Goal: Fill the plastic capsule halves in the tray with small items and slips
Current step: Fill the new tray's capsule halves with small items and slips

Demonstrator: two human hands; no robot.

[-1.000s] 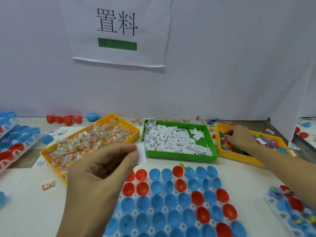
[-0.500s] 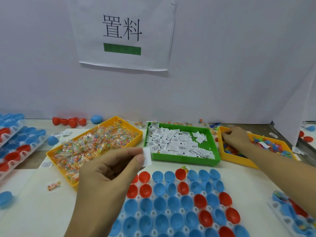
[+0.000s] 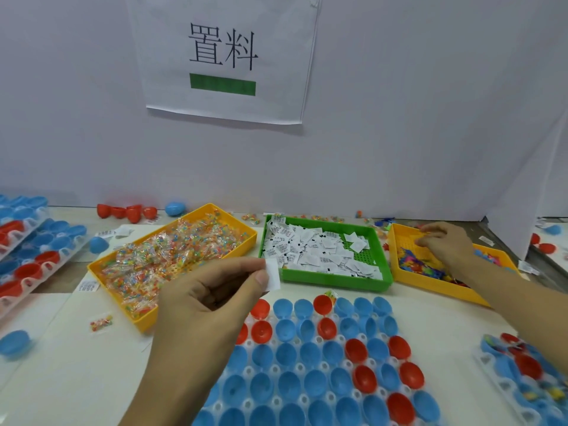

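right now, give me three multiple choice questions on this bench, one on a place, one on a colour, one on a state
1. Where is the right hand?
A. over the far right yellow bin
B. in the green bin
C. on the capsule tray

2. What colour is the bin of paper slips?
A. yellow
B. green
C. blue

3. What is the left hand doing?
A. lying flat
B. pinching a white slip
C. gripping a capsule

Answers: 1 A, its fingers reach into that bin. 2 B, green walls surround the slips. 3 B, thumb and finger hold the slip.
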